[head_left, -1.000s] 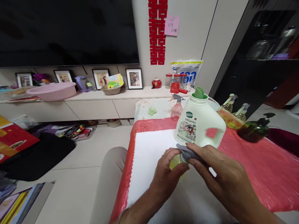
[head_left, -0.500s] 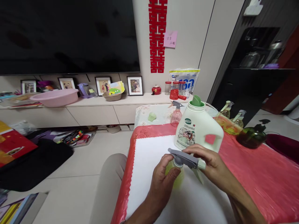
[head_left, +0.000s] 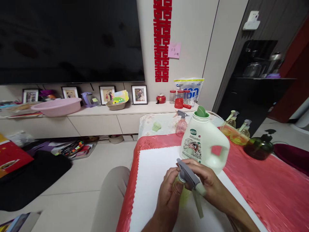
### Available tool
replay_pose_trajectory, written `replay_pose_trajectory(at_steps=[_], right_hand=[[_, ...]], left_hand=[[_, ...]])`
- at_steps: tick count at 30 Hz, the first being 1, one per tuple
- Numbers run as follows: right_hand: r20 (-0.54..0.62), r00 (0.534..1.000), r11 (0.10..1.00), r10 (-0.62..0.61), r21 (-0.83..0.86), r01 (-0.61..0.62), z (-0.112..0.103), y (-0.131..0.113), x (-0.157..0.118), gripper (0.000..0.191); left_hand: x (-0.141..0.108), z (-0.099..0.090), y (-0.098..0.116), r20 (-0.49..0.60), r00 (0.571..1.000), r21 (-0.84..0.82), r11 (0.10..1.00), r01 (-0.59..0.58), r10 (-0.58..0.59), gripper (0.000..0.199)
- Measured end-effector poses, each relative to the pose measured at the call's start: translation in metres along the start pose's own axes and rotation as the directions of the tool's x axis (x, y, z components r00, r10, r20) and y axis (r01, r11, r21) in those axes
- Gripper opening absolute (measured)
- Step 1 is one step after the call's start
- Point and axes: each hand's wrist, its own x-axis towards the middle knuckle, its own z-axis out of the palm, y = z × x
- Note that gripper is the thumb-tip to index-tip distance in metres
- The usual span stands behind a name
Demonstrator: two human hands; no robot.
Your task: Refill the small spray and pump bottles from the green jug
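Note:
My left hand (head_left: 167, 193) is wrapped round the neck of a clear spray bottle (head_left: 184, 197) with yellowish liquid in it. On its top sits a grey trigger spray head (head_left: 189, 174) with a pale green nozzle and trigger, pointing toward the lower right. My right hand (head_left: 209, 182) is closed on that head, fingers behind it. Both hands partly hide the bottle. Just beyond them stands a large pale green detergent jug (head_left: 205, 138) with a darker green cup (head_left: 201, 111) in its mouth. Behind the jug is a pink spray bottle (head_left: 181, 126).
White paper or board (head_left: 152, 174) lies on the red table cover (head_left: 251, 183). To the right stand two yellow-liquid spray bottles (head_left: 241, 133) and a dark green pump bottle (head_left: 259, 146). A light green crumpled piece (head_left: 156, 126) lies at the table's far end.
The spray head has turned, its nozzle swinging from pointing right to pointing down and right. My right hand has moved with it, closer to my left. The view has tilted up slightly.

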Motion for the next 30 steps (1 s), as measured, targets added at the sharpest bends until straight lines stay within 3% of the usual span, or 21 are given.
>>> replay_pose_trajectory(at_steps=[4, 9, 15, 22, 27, 30], right_hand=[[-0.079, 0.997, 1.000, 0.019, 0.003, -0.019, 0.004, 0.003, 0.000, 0.021], [-0.141, 0.988, 0.998, 0.060, 0.016, -0.058, 0.012, 0.003, 0.000, 0.024], [-0.140, 0.982, 0.992, 0.124, 0.042, -0.119, 0.016, 0.003, 0.001, 0.034], [0.056, 0.997, 0.995, 0.043, 0.090, -0.048, 0.003, 0.003, -0.004, 0.033], [0.006, 1.000, 0.997, 0.021, 0.071, -0.021, 0.003, 0.004, -0.003, 0.031], [-0.040, 0.999, 1.000, -0.004, 0.031, 0.005, 0.005, 0.006, -0.002, 0.032]], left_hand=[[-0.004, 0.003, -0.008, -0.084, 0.993, -0.148, 0.986, 0.075, -0.089, 0.041], [-0.007, 0.009, -0.021, -0.175, 0.981, -0.321, 0.947, 0.027, -0.087, 0.042], [-0.008, 0.005, -0.026, -0.169, 0.985, -0.263, 0.965, -0.005, -0.041, 0.035], [-0.008, 0.004, -0.023, -0.189, 0.978, -0.304, 0.952, 0.031, -0.092, 0.041], [-0.006, 0.006, -0.013, -0.239, 0.968, -0.256, 0.967, 0.017, -0.081, 0.045], [-0.006, 0.006, -0.002, -0.300, 0.950, -0.124, 0.991, 0.055, -0.090, 0.037]])
